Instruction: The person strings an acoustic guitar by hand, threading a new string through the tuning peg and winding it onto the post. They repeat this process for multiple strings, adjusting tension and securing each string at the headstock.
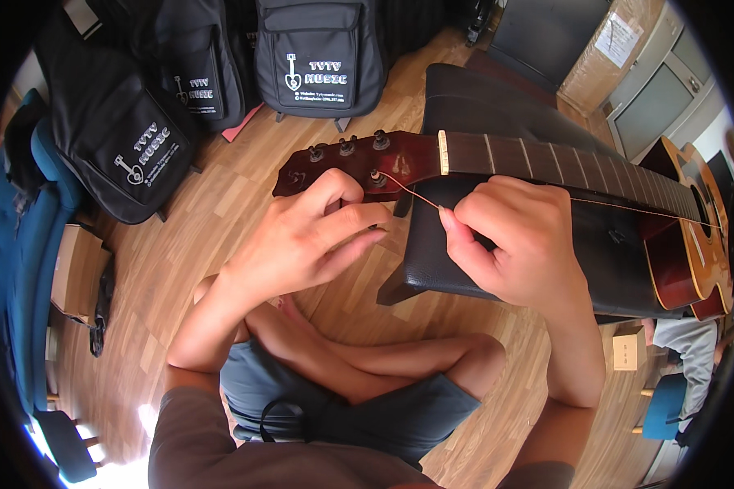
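An acoustic guitar lies across a black padded bench, its dark red headstock pointing left and its body at the far right. One thin copper-coloured string runs from a tuning post on the headstock's near side toward the body. My right hand pinches this string just below the nut. At the headstock's near edge is my left hand, fingers curled, the index finger close to the tuning pegs. Its thumb and fingertips are apart, with nothing seen between them.
Black gig bags stand on the wooden floor at the back left. A blue sofa and a cardboard box are on the left. At the right, a small box sits near another person's grey sleeve.
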